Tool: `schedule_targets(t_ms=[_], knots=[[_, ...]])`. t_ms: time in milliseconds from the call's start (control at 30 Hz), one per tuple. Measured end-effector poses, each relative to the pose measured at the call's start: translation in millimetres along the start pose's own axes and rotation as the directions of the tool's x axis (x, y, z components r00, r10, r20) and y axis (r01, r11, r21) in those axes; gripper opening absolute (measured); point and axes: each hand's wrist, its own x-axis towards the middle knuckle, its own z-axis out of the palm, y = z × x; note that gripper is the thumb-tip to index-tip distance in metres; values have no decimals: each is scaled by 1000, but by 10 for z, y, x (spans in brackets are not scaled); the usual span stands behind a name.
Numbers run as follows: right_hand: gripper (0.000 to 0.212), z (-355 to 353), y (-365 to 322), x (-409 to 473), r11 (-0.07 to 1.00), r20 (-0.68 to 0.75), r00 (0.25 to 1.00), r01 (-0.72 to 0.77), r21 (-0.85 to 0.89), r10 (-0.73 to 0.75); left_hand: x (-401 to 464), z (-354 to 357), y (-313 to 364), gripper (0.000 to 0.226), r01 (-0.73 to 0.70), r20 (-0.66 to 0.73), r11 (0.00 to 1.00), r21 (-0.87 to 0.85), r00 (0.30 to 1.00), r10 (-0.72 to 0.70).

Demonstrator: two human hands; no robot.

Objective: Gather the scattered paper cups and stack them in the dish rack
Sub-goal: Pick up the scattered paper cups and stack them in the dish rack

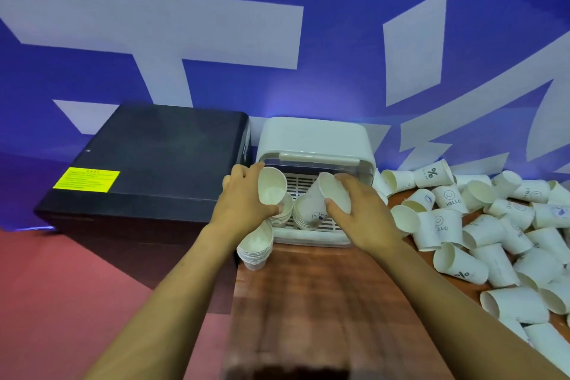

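the blue banner (339, 40) with pale lettering fills the back, behind the dish rack (314, 145). left of the rack a black box (148, 163) with a yellow label (86, 179) stands close against it. the wooden table (311, 302) runs from the rack toward the camera; its left edge drops to a red floor (61, 302), and the strip of wood in front of the rack is bare. right of the rack a heap of scattered paper cups (493, 231) lies on its sides, reaching the table's right side.

the dish rack is white with a domed lid raised at the back, its slatted tray open to the front. inside it, two stacks of nested cups (303, 216) lean side by side. outside, at the rack's front left corner, a third stack (256, 250) sits at the table's left edge.

the left hand (243, 200) grips one paper cup (272, 186), mouth toward the camera, over the left stack in the rack. the right hand (361, 213) holds another cup (334, 194) between thumb and fingers, over the right stack, tilted.
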Motion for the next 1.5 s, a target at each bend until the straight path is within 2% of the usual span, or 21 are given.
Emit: schedule_targets(t_ms=[167, 267, 533, 800, 1000, 1267, 1400, 1500], knots=[[56, 114, -4, 97, 999, -2, 1000, -27, -34, 27, 122, 64, -30, 85, 10, 29, 995, 102, 999, -13], [57, 173, 29, 142, 998, 6, 1000, -26, -54, 27, 196, 121, -22, 86, -35, 35, 983, 178, 999, 29], [57, 314, 90, 246, 994, 35, 997, -60, -87, 63, 359, 314, 3, 76, -98, 88, 959, 267, 993, 77], [58, 522, 137, 320, 993, 109, 990, -83, -82, 91, 500, 574, -81, 73, -54, 169, 947, 315, 986, 0], [66, 704, 243, 306, 982, 240, 962, -93, -167, 132, 514, 724, -216, 88, -21, 240, 938, 346, 968, -67], [72, 683, 352, 291, 991, 269, 960, -43, -128, 76, 494, 713, -207, 87, -6, 261, 950, 313, 962, -80], [64, 534, 436, 112, 998, 208, 978, -16, -66, 29, 302, 682, -80, 72, -72, 121, 987, 141, 991, 55], [59, 382, 547, -136, 997, 167, 984, -47, -58, 56, 112, 732, 32, 58, -162, 46, 987, 23, 986, 160]])
